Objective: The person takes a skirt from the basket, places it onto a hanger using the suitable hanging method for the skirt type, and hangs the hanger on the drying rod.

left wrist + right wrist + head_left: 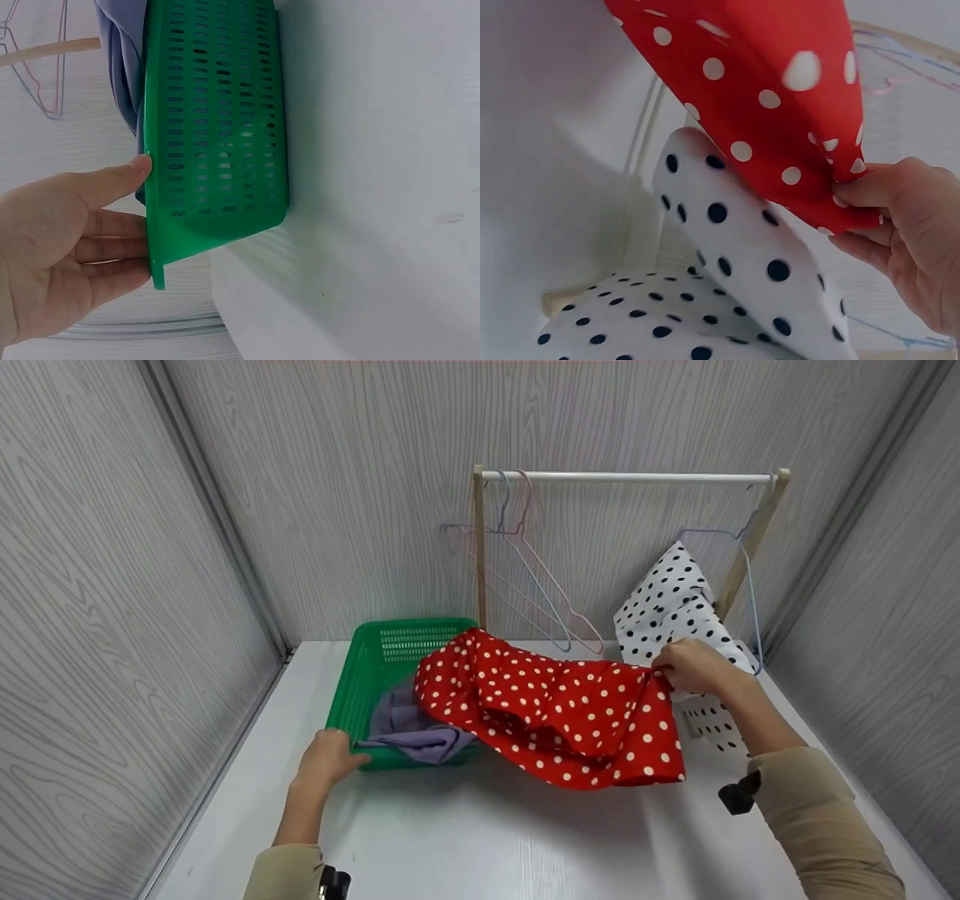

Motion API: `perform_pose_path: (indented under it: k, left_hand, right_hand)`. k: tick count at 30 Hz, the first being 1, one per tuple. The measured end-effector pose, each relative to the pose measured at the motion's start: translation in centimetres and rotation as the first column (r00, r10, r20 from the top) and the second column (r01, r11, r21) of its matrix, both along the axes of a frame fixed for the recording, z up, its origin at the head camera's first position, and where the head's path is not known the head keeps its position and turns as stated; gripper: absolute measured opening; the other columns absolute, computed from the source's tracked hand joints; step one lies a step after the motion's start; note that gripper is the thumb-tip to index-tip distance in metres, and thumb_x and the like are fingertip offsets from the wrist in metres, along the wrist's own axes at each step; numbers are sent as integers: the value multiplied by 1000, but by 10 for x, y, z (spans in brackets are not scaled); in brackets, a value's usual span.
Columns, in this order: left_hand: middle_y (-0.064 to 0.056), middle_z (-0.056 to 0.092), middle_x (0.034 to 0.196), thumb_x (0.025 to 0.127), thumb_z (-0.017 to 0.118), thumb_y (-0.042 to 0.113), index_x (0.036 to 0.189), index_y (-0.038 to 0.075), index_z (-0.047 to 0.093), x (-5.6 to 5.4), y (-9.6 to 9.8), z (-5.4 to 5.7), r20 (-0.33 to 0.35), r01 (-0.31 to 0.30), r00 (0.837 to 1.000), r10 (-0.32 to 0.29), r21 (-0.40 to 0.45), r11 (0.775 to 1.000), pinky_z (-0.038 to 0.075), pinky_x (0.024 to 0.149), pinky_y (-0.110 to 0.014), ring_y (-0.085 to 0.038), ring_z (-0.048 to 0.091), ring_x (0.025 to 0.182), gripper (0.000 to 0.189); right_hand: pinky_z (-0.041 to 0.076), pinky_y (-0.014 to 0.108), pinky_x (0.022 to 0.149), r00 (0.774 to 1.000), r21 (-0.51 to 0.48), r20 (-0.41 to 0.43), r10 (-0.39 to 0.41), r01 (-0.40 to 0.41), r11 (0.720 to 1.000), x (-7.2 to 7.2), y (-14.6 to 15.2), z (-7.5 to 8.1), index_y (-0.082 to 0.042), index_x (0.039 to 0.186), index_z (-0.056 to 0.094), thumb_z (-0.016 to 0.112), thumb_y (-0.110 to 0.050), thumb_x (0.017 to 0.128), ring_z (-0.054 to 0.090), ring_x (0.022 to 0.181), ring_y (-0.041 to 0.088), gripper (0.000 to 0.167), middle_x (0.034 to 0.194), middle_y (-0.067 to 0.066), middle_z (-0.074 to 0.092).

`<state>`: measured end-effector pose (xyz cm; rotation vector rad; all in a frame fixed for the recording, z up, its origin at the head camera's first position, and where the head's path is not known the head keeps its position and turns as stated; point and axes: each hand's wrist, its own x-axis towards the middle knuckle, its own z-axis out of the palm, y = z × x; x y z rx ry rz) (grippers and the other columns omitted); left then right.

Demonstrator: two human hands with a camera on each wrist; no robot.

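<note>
Two hands are at work over the white surface [487, 847]. The right hand [694, 666] pinches an edge of the red dotted cloth [555, 697] between thumb and fingers, and it sags from them between eight and nine o'clock, its far end hiding part of the green basket [341, 701]; I can't tell whether they touch. At the basket's eight o'clock, the left hand [326, 756] holds the near corner, fingers narrow about the rim. Inside, a purple cloth [397, 712] lies bunched toward three o'clock of those fingers. Past the right hand, at twelve, a white dotted cloth [667, 592] hangs on the rack [630, 477], close behind. A blue hanger [506, 499] and pink hanger [529, 495] dangle at ten.
</note>
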<state>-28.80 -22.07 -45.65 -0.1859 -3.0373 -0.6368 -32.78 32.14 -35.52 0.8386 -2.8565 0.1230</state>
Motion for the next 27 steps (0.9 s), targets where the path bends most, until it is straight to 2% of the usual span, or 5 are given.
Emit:
perform_pose_path:
  k: [5,9,13,18,27]
  left_hand:
    - [-2,38,64,76,75,17,60,5,46,0,-1,1,25,6,1000,-6,9,1000,35,52,-31,-17,37,59,34]
    - [-2,39,64,77,74,16,61,5,47,1,0,2,40,5,999,-6,29,1000,36,52,-30,-16,39,59,33]
    - [-2,40,63,77,74,16,61,6,47,1,1,3,36,7,999,-8,25,1000,36,51,-30,-16,39,58,33]
    - [-3,46,64,77,73,14,65,4,53,-1,2,4,21,41,999,-41,7,999,39,54,-33,-16,40,59,25]
    - [-2,46,62,78,71,14,63,5,54,0,9,3,10,38,999,-38,1,999,38,52,-33,-16,40,58,25]
  right_hand:
    - [47,36,60,1000,6,15,-24,24,1000,-1,3,-8,-4,77,71,59,6,75,53,60,16,16,67,1,59]
    - [45,38,61,990,47,58,-131,129,991,-3,4,-5,-4,76,70,58,4,76,52,61,19,14,66,2,57]
    - [41,35,55,970,86,82,-228,221,972,-4,7,2,-6,68,63,57,1,77,46,56,19,13,60,2,53]
    - [38,34,51,969,111,60,-240,233,966,-5,9,0,-6,64,60,58,-1,75,44,53,19,12,58,3,49]
    - [42,36,56,973,142,98,-210,196,970,-1,2,-34,-5,69,63,61,-4,75,47,58,20,6,63,3,52]
